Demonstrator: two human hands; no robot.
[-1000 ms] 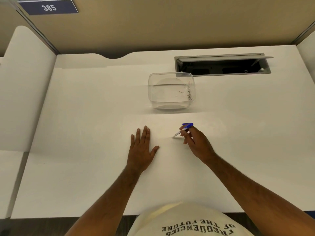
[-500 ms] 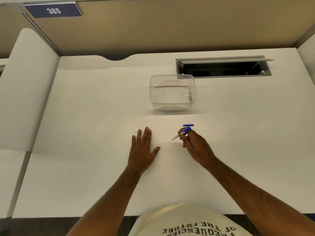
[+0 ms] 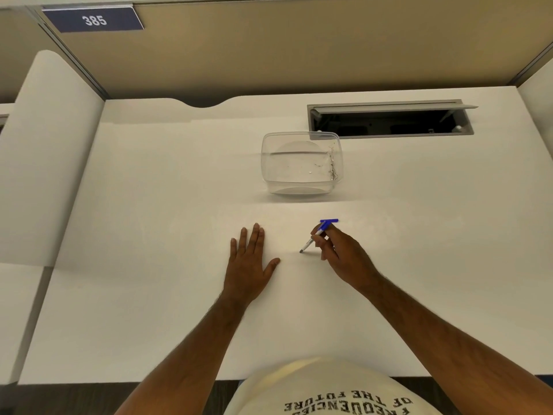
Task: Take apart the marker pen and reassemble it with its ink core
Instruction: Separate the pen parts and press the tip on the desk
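Sign [image 3: 92, 20] reads 385; right hand [image 3: 344, 253] pinches marker [image 3: 312, 239]

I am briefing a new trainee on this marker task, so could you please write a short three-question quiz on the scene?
1. True or false: the left hand lies flat on the desk.
2. What does the right hand hold? A) clear container B) marker pen C) nothing
3. Which loose blue part lies on the desk beyond the right hand's fingers?

Key:
1. True.
2. B, the marker pen, tip down.
3. The cap.
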